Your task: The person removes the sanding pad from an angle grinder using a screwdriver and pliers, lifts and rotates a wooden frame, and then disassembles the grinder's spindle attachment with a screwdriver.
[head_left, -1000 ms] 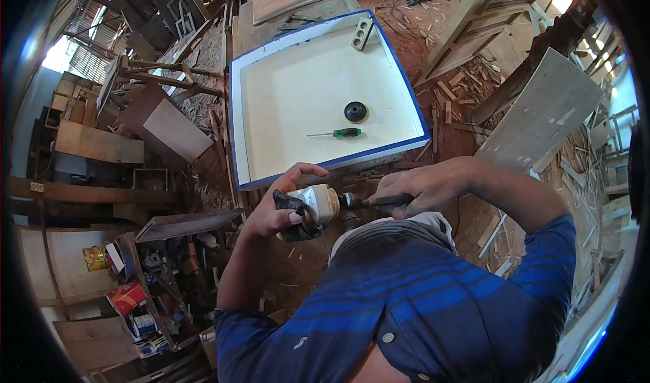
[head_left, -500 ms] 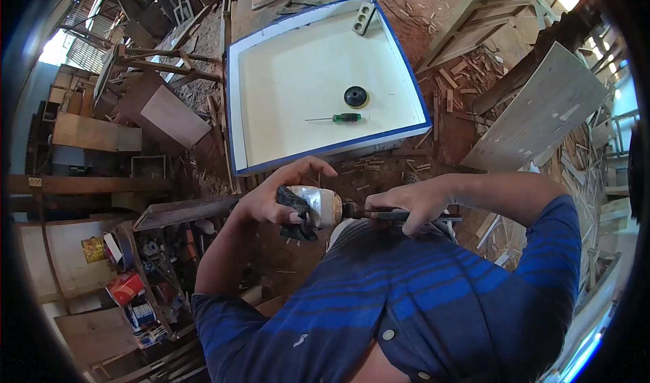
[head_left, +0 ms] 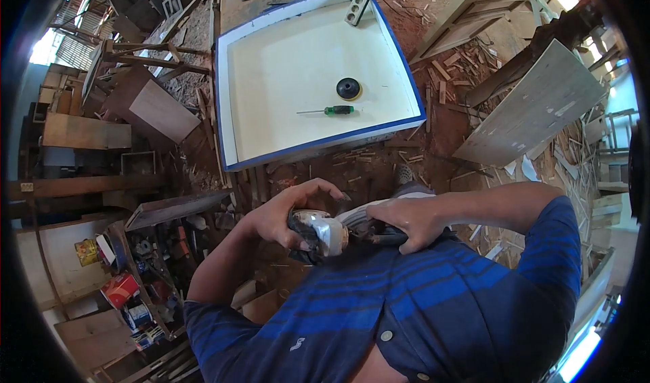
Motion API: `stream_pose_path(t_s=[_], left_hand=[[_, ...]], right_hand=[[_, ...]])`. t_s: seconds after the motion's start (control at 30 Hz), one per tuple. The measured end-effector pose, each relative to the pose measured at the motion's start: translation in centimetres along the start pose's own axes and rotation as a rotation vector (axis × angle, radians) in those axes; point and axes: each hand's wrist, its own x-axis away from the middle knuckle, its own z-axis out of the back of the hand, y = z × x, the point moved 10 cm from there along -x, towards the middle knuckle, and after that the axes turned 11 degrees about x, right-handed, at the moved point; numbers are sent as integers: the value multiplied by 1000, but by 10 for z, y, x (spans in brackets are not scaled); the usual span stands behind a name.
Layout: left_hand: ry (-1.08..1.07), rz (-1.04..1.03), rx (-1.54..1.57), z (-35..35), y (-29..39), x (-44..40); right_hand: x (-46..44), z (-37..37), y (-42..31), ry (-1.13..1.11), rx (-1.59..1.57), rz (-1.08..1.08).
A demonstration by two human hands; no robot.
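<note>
My left hand (head_left: pixel 281 217) grips a power tool with a silver, tape-like wrapped body (head_left: pixel 330 236); its thumb is below and the index finger arches above. A crumpled black piece (head_left: pixel 305 237) lies between that hand and the tool. My right hand (head_left: pixel 413 220) is closed at the tool's dark right end (head_left: pixel 362 234), in front of my striped shirt; what exactly its fingers hold is hidden. Ahead, a black round pad (head_left: pixel 349 88) and a screwdriver with a green and black handle (head_left: pixel 340 110) lie on a white, blue-edged panel (head_left: pixel 291 125).
A small block with holes (head_left: pixel 357 9) sits at the panel's far right corner. Wood scraps (head_left: pixel 450 71) litter the reddish floor. A grey board (head_left: pixel 535 109) leans at right. At left stands a shelf with a red box (head_left: pixel 120 289) and other clutter.
My left hand and the silver tool have moved slightly down, and the tool is turned more toward me. A dark bar seen beyond my right hand no longer shows. The view has shifted slightly.
</note>
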Motion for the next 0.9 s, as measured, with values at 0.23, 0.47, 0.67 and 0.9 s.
stream_pose_path(t_s=[0.23, 0.47, 0.67, 0.9], left_hand=[[29, -71, -29, 0, 0, 3], [15, -43, -18, 2, -3, 3], [50, -50, 89, 8, -3, 0], [178, -127, 319, 24, -24, -10]], right_hand=[[0, -12, 8, -13, 54, -83], [3, -5, 4, 23, 125, -96], [5, 1, 12, 163, 164, -120], [22, 30, 21, 559, 261, -225]])
